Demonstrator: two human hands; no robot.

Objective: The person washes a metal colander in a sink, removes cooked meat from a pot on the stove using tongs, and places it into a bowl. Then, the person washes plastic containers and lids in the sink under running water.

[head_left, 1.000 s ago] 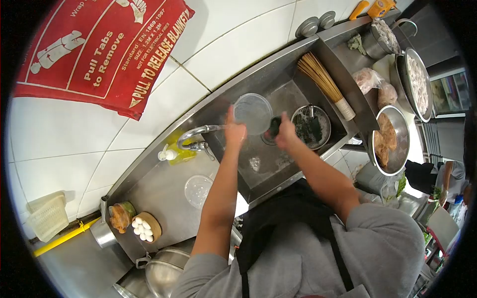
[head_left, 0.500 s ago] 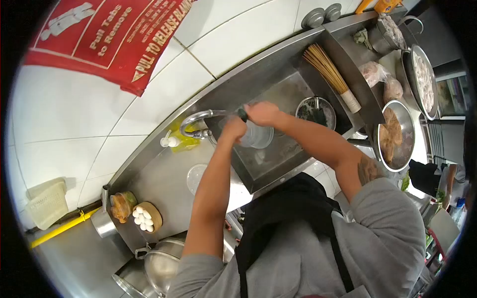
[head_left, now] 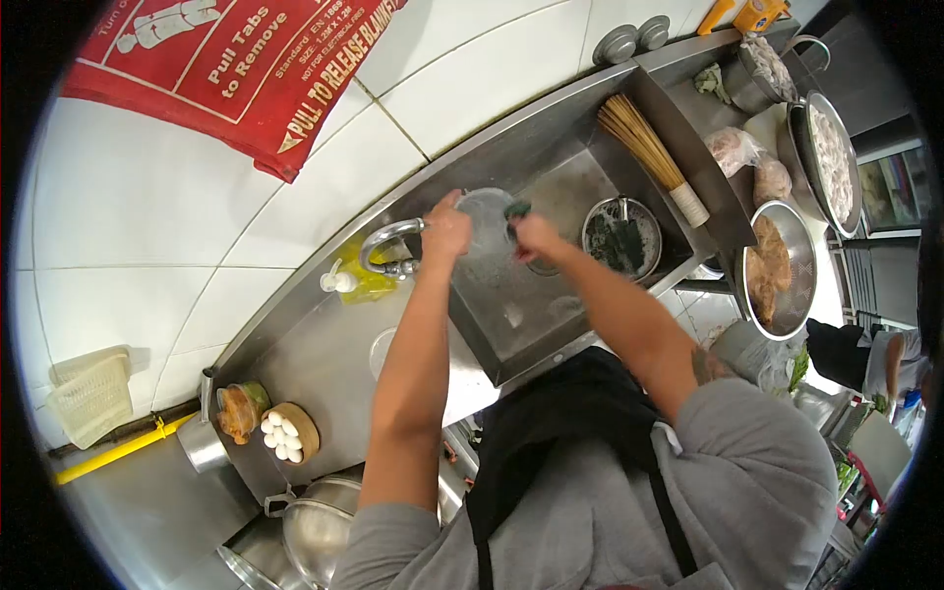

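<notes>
Inside the steel sink [head_left: 531, 344], my left hand [head_left: 448, 228] grips the rim of a clear plastic container [head_left: 484, 211], close to the curved tap [head_left: 379, 241]. Pinched in my right hand [head_left: 538, 239] is a dark green scouring pad [head_left: 517, 209], held at the container's right side. Whether the pad touches the plastic I cannot tell. A round metal bowl [head_left: 657, 244] with suds and something dark green in it sits to the right of my right hand.
A bundle of bamboo sticks [head_left: 649, 147] leans in the sink's far corner. Beside the tap stands a yellow soap bottle [head_left: 369, 283]. Eggs [head_left: 283, 436] fill a small round container at left. A colander [head_left: 808, 270] of brown food stands right. Another person [head_left: 890, 364] is farther off.
The container has tilted up and shifted toward the tap, with my left hand moving up on its rim. My right hand with the scouring pad has moved right and down, apart from my left.
</notes>
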